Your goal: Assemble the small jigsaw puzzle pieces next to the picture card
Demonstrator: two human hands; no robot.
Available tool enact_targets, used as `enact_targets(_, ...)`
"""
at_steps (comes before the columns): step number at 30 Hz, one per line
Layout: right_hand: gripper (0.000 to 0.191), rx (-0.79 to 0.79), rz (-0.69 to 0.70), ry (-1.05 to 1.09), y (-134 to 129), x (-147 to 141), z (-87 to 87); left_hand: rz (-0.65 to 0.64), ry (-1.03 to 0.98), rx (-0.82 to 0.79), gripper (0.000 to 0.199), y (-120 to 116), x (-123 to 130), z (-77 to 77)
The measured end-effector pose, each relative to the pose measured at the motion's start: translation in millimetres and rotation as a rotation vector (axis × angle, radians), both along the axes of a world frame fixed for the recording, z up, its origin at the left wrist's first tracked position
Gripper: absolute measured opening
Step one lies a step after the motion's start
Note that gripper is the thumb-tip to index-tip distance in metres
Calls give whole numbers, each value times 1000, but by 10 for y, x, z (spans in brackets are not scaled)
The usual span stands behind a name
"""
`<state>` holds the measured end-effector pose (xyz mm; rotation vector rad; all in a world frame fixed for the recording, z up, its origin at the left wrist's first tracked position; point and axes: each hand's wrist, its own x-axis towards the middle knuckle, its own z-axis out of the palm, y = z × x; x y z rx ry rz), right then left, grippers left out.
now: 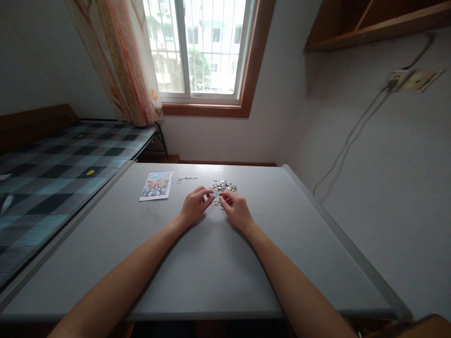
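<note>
here, pieces [225, 186] beyond both hands [215, 203]

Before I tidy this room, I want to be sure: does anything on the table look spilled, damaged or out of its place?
Nothing clearly stands out. The loose puzzle pieces lie in a heap by both hands, the short joined strip sits apart, and the picture sheet lies slightly angled. No spill shows.
</note>
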<state>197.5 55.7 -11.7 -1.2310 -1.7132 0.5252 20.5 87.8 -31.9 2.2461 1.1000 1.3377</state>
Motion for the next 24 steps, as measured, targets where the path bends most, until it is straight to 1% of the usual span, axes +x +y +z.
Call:
enact_targets(14, 18, 4, 4, 3, 10, 4, -22, 0, 7, 6, 16, 20, 1, -30)
enact_targets(24, 19, -1, 7, -5, 6, 3, -17, 5, 5, -10, 17, 9, 4, -8)
